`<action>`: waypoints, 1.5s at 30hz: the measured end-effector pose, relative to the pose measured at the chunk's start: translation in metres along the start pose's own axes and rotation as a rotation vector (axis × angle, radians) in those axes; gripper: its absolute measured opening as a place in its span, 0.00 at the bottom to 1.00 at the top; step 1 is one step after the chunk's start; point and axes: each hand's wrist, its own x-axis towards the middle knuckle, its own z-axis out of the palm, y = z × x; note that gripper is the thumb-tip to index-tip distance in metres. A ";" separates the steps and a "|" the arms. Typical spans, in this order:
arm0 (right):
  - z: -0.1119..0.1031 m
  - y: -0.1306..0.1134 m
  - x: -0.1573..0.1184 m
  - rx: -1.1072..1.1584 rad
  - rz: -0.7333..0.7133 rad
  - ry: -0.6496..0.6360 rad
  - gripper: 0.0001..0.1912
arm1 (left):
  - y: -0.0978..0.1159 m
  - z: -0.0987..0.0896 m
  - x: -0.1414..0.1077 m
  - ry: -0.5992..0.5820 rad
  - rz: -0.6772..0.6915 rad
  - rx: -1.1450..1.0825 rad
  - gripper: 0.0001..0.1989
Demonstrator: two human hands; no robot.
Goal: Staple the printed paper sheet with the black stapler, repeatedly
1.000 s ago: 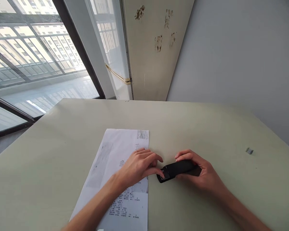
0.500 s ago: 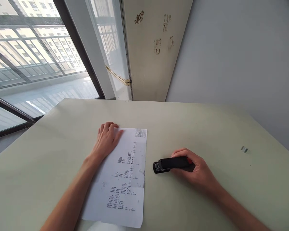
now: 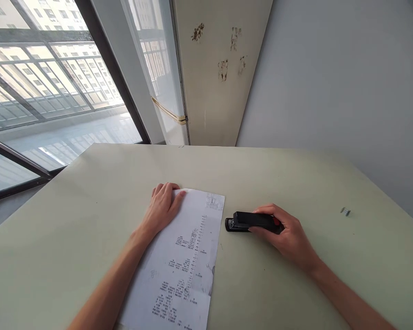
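Printed paper (image 3: 189,256) lies in front of me, with lines of small text and a pattern in its far right corner. My left hand (image 3: 165,205) grips its far left edge, thumb on top and the other fingers curled at the edge. Whether it is one sheet or more I cannot tell. To the right, my right hand (image 3: 284,229) is closed around the rear part of a black stapler (image 3: 249,221) with a red patch. The stapler's front end points left, close to the paper's right edge but apart from it.
Strips of staples (image 3: 345,211) lie on the pale table (image 3: 296,178) at the right. Past the table stand a cream cabinet door (image 3: 215,105), a grey wall (image 3: 330,82) and, at the left, a window (image 3: 48,82).
My left hand has slid the paper to the right, and its far edge now slants. The stapler in my right hand has shifted slightly away from me and to the right.
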 end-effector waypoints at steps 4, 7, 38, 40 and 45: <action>0.001 0.002 0.001 -0.066 0.006 0.065 0.13 | 0.012 0.006 -0.002 -0.039 0.040 -0.030 0.17; 0.000 0.004 0.002 -0.105 0.024 0.144 0.16 | 0.018 0.009 -0.002 -0.048 0.056 -0.046 0.17; -0.001 0.003 0.003 -0.125 0.069 0.161 0.17 | 0.025 0.019 -0.007 0.085 -0.161 0.021 0.14; -0.001 0.002 0.003 -0.124 0.069 0.163 0.17 | 0.024 0.018 -0.006 0.074 -0.158 0.001 0.14; -0.001 0.002 0.003 -0.109 0.085 0.172 0.18 | 0.019 0.012 -0.003 0.027 -0.136 -0.110 0.11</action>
